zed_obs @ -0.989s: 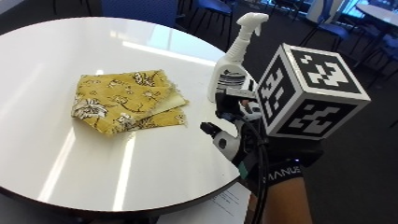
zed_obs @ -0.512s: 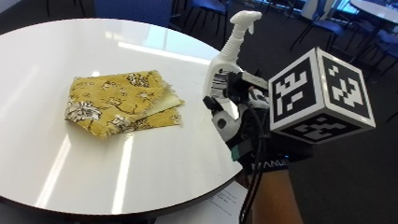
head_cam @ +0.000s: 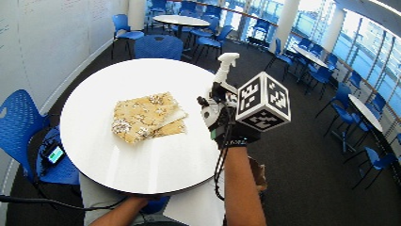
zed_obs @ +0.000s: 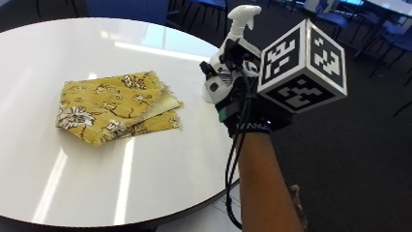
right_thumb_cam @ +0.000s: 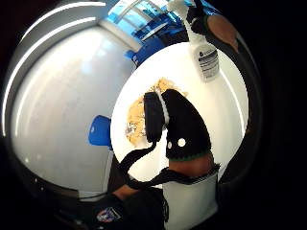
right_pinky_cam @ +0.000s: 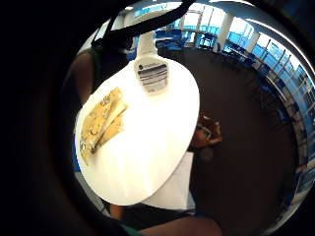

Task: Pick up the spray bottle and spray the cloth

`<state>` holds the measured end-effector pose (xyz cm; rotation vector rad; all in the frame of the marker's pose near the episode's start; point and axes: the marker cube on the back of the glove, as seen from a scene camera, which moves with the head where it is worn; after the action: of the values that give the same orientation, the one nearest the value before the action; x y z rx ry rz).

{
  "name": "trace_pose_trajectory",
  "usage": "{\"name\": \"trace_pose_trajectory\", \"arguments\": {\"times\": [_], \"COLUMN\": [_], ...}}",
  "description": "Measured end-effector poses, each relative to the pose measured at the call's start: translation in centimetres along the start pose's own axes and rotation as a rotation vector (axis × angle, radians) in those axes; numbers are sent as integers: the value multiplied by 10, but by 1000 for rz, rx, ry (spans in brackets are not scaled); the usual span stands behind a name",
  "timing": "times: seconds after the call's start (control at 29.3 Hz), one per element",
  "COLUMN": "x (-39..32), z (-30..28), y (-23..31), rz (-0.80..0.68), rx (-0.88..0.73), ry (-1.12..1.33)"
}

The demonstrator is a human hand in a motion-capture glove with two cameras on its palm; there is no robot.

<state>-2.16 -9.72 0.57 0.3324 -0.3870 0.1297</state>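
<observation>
Round white table. Folded yellow floral cloth flat on it, left of centre. White spray bottle upright at the table's far right edge, well apart from the cloth, nozzle head uppermost, label facing the palm. Gloved right hand raised just beside the bottle on the near side, forearm reaching in from below. Contact with the bottle: cannot tell, hand and bottle overlapping in both outside views. Fingers: hidden behind the hand; grip state not determinable. Thumb-side view: one gloved finger extended over the cloth, bottle beyond it.
</observation>
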Motion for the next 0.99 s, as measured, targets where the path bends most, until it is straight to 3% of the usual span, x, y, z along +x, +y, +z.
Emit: {"name": "trace_pose_trajectory", "arguments": {"times": [0.44,0.65,0.99], "x": [-1,21,38], "z": [45,59,72], "y": [-50,-68,-99], "rz": [95,223,337], "rx": [101,115,158], "ry": [-276,-457,-541]}}
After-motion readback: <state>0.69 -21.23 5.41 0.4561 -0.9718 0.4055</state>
